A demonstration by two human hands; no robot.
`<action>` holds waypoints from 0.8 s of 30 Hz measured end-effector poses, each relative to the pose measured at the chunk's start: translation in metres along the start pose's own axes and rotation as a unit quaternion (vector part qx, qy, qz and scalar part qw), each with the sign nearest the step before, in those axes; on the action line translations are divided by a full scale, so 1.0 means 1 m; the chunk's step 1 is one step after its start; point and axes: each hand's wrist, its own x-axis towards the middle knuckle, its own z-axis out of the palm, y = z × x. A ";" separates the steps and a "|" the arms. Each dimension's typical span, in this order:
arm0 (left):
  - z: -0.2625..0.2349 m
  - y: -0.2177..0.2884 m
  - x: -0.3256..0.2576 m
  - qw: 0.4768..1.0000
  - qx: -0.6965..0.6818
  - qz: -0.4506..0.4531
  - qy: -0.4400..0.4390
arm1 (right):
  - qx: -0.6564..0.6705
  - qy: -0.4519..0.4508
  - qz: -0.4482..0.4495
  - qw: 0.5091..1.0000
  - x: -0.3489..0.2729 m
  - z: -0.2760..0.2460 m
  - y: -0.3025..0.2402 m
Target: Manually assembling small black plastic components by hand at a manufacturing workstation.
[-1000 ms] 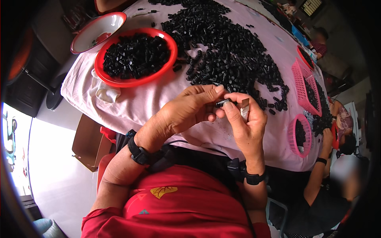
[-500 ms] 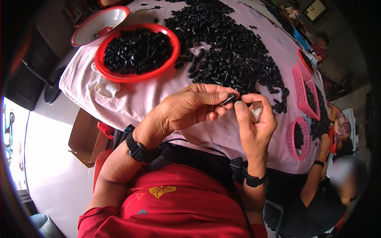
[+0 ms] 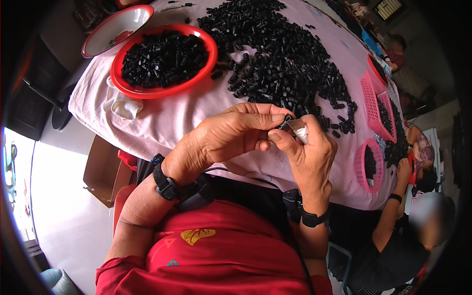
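Between the thumb and fingers of my left hand (image 3: 228,132) is a small black cylindrical piece (image 3: 284,122), held over the near edge of the table. My right hand (image 3: 313,156) grips a thin flat blade-like piece (image 3: 295,125) with a white wrapped end (image 3: 302,134). Its edge meets or nearly meets the black piece, and the right thumb is close beneath. Just beyond both hands spreads a large heap of similar black pieces (image 3: 280,59). Fingers hide part of both held things, so exact contact is unclear.
A red-rimmed basin (image 3: 212,61) full of black pieces stands at left, beside a white enamel basin (image 3: 93,37). Pink baskets (image 3: 369,96) stand at right on the pink cloth (image 3: 162,118). A co-worker's arm (image 3: 388,216) reaches in at right. An open cardboard box (image 3: 101,169) is below left.
My right hand has moved left and tilted, bringing the blade-like piece up to the black piece in my left hand. My left hand keeps its hold. The whole view has shifted slightly.
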 end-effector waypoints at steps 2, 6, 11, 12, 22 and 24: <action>-0.001 0.000 0.000 1.000 -0.005 0.001 -0.006 | -0.006 -0.002 0.003 1.000 0.000 0.000 0.001; -0.002 -0.002 0.001 1.000 0.003 0.010 -0.020 | -0.030 -0.002 -0.002 1.000 -0.001 0.001 0.002; -0.001 -0.002 0.001 1.000 0.001 0.005 -0.017 | -0.039 0.006 -0.012 0.999 -0.001 0.001 0.003; -0.002 -0.002 0.001 1.000 -0.004 0.009 -0.025 | -0.044 0.000 -0.008 0.999 -0.001 0.000 0.003; -0.002 -0.002 0.001 1.000 -0.015 0.009 -0.016 | -0.058 0.011 -0.020 0.998 -0.001 0.002 0.004; -0.002 -0.003 0.001 1.000 -0.024 0.003 -0.019 | -0.058 0.010 -0.019 0.998 0.000 0.002 0.003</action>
